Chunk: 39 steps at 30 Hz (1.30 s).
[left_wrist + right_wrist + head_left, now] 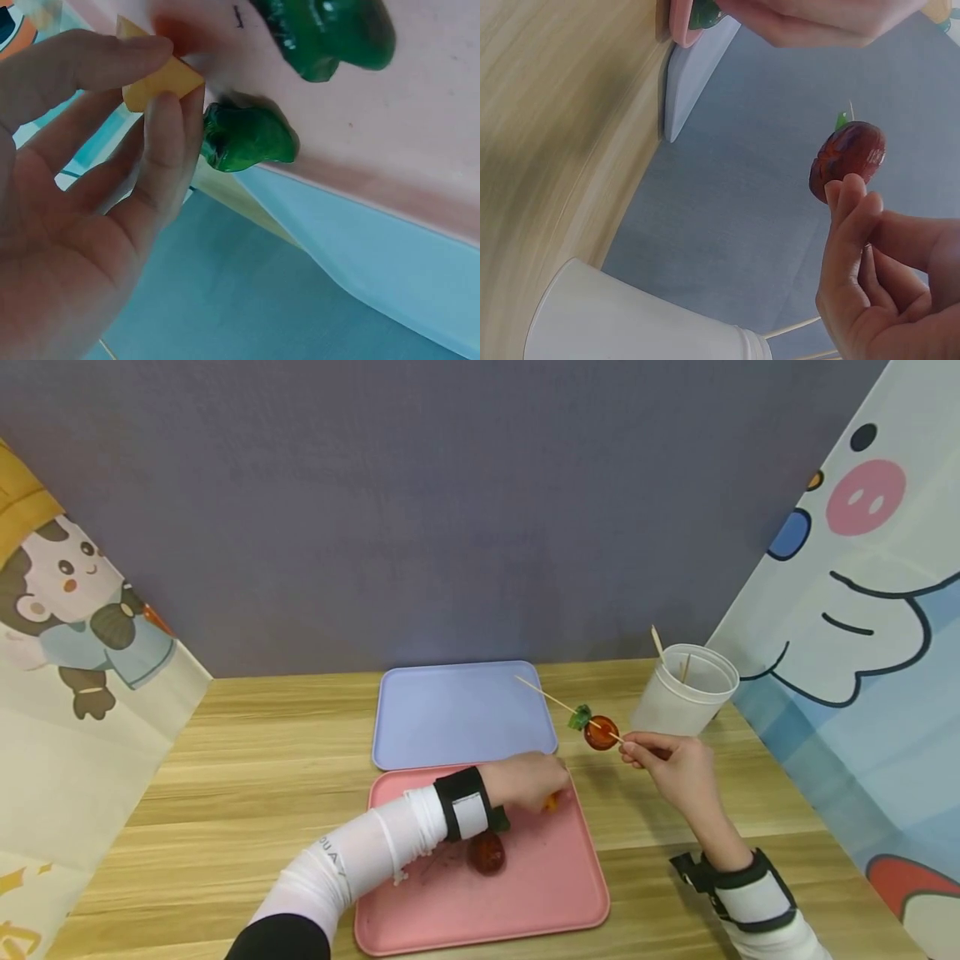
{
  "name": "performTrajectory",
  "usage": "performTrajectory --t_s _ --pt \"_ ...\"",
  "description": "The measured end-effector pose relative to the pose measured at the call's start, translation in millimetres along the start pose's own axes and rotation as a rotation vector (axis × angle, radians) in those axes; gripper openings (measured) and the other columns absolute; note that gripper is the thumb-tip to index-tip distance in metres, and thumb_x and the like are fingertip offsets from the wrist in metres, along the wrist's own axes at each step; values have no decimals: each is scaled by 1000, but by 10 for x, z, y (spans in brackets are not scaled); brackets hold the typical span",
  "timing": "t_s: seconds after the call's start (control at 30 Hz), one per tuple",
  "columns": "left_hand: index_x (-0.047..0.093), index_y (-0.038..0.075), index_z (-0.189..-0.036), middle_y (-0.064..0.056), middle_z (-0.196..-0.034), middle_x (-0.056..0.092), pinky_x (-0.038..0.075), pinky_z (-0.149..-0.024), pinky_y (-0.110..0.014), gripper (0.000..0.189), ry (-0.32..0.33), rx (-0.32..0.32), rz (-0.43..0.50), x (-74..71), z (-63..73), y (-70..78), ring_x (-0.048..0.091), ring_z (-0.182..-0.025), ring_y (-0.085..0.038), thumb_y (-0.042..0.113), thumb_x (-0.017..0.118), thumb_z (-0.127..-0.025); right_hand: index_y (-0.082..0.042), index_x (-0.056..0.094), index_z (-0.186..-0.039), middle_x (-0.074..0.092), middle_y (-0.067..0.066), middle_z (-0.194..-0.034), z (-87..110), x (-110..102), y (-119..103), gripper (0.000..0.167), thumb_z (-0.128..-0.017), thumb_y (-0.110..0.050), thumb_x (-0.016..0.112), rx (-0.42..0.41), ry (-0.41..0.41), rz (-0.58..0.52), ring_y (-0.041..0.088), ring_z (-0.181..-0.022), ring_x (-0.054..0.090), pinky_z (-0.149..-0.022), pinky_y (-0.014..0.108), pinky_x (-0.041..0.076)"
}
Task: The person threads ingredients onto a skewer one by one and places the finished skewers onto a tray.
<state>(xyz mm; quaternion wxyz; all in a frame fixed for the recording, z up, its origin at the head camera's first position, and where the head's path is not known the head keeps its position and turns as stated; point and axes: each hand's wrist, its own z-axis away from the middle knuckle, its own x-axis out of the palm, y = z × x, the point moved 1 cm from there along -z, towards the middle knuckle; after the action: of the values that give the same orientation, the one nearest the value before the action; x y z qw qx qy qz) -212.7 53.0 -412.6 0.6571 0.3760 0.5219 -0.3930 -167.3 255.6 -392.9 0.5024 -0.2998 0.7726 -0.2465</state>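
- Head view: the right hand (678,768) pinches a thin skewer (547,695) near the white cup (670,703), with a red piece (602,733) and a green piece (580,717) threaded on it, the red nearer the fingers.
- Over the pink tray (540,893), the left hand (525,781) has thumb and fingers clamped on a yellow piece (169,79).
- In that tray lies a dark round piece (487,853), probably red.

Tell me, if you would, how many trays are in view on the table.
2: the pink tray lies beneath the left hand, and the blue tray lies just beyond it. No third tray shows.
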Motion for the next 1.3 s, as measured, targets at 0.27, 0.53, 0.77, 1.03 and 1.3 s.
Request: performTrajectory --t_s 0.27,0.53,0.77,1.03,1.3 --pt "65 11 -76 3 -73 48 30 -50 -19 16 -50 -17 73 -32 11 18 39 -62 -11 -5 66 -74 2 74 -92 72 14 -75 -5 -9 3 13 -84 -8 70 8 -6 -16 -8 -59 62 -53 14 51" --pt "64 12 -71 5 -66 46 30 -52 -18 13 -51 -28 55 -60 32 -29 39 -60 -10 1 68 -75 4 73 -92 72 15 -75 -10 -17 3 13 -84 -7 70 17 -7 -25 -10 -59 61 -54 13 51" --pt "70 11 -86 3 -75 56 34 -55 -14 20 -48 -2 183 -39 67 -104 44 -67 -8 -5 67 -74 4 73 -92 72 16 -76 -12 -28 7 13 -84 -6 70 17 -3 -28 -9 -60 61 -54 12 51" --pt "73 15 -100 4 -94 67 41 -68 -13 34 23 -33 297 -8 159 -214 53 -81 -7 -6 67 -74 4 73 -93 72 16 -76 -23 -25 18 14 -85 -7 69 15 -8 -33 -8 -60 62 -55 20 54" --pt "75 13 -101 3 -94 71 47 -72 -12 34 156 -134 410 -19 305 -336 61 -84 -5 -4 69 -73 5 73 -94 72 17 -77 -23 -33 16 15 -85 -8 69 16 -1 -32 -11 -60 61 -55 13 51"
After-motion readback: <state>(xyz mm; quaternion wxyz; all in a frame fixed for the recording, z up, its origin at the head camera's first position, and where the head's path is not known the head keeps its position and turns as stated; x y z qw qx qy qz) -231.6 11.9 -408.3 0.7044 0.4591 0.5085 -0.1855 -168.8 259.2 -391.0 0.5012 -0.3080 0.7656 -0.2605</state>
